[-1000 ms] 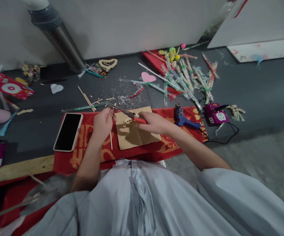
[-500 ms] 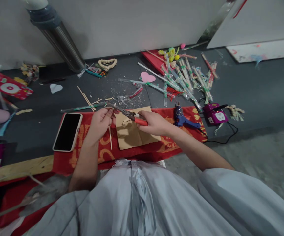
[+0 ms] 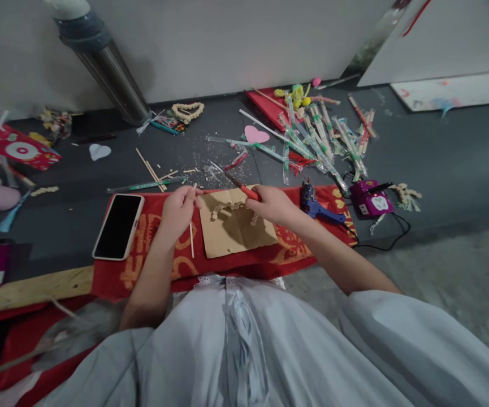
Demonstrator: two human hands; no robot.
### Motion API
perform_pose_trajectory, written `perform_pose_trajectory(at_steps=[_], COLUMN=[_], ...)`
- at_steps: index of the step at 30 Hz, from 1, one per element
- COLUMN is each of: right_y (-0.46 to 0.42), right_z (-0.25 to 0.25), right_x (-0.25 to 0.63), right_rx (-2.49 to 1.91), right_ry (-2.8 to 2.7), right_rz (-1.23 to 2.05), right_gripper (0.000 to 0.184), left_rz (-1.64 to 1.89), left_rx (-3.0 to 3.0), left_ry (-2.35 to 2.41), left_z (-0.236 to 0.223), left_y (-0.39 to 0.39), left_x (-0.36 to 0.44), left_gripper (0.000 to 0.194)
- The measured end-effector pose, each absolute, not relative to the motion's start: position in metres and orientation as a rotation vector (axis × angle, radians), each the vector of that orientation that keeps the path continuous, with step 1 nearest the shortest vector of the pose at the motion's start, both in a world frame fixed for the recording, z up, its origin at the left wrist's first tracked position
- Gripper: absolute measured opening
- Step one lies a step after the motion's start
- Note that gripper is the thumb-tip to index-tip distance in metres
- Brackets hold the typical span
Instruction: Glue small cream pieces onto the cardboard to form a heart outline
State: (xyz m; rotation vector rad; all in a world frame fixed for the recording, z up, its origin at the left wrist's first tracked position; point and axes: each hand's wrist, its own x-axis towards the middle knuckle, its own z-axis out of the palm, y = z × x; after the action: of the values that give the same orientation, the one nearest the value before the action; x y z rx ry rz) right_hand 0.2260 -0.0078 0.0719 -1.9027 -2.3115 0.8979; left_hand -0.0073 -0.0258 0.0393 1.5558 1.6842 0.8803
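My left hand (image 3: 178,212) is closed, pinching a short pale stick (image 3: 195,186) whose tip shows above the fingers. My right hand (image 3: 273,204) wraps round red-handled scissors (image 3: 244,189), their metal blades pointing up and left, apart from the stick. Between the hands lies a creased brown card (image 3: 238,240) on a red cloth (image 3: 295,249) with yellow patterns. A curved row of small beige pieces (image 3: 230,207) sits on the card, partly in shadow. Just below my left hand a thin stick (image 3: 192,242) lies on the cloth; I cannot tell whether it joins the held one.
A phone (image 3: 118,227) lies left on the cloth, and a blue glue gun (image 3: 318,208) right, near a purple box (image 3: 372,198) with a cable. Wrapped chopsticks (image 3: 323,138) pile at the back right. A steel flask (image 3: 115,73) stands at the back left.
The scissors have swung away from the stick in my left hand, up and to the right. More of the beige row on the card now shows. My left hand has stayed nearly still.
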Motion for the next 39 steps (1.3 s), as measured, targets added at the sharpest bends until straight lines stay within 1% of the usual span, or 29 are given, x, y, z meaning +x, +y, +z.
perform_pose_trajectory(at_steps=[6,9,11,14,18,22,25,27,31,39], right_y=[-0.004,-0.007,-0.011,-0.016,-0.025,-0.034,-0.041,-0.046,-0.054,-0.063], right_z=[0.068,0.065,0.063,0.058,0.05,0.046,0.049,0.052,0.056,0.049], right_x=[0.235,0.241,0.246,0.253,0.261,0.27,0.278,0.282,0.289,0.3], right_rx=[-1.918,-1.894,-1.868,-1.835,-1.76,-1.711,-1.698,-1.697,-1.773,-1.809], right_ry=[-2.234,-2.169,-2.112,-2.02,-1.929,-1.842,-1.824,-1.811,-1.743,-1.735], right_rz=[0.83,0.89,0.96,1.041,1.093,1.174,1.155,1.139,1.188,1.204], right_gripper=[0.022,0.019,0.017,0.018,0.023,0.03,0.029,0.026,0.022,0.023], left_rz=[0.735,0.626,0.559,0.428,0.098,-0.257,-0.429,-0.471,-0.436,-0.34], left_rx=[1.705,1.782,1.84,1.947,2.13,2.357,2.489,2.547,2.599,2.541], left_ry=[1.812,1.823,1.794,1.543,1.153,1.044,1.03,1.018,0.986,0.941], left_z=[0.051,0.056,0.058,0.057,0.051,0.046,0.045,0.044,0.04,0.039], left_y=[-0.029,-0.038,-0.048,-0.065,-0.086,-0.099,-0.102,-0.102,-0.1,-0.096], left_x=[-0.003,-0.004,-0.005,-0.004,0.011,0.031,0.039,0.04,0.039,0.043], left_gripper=[0.031,0.032,0.03,0.024,0.023,0.028,0.027,0.025,0.022,0.022])
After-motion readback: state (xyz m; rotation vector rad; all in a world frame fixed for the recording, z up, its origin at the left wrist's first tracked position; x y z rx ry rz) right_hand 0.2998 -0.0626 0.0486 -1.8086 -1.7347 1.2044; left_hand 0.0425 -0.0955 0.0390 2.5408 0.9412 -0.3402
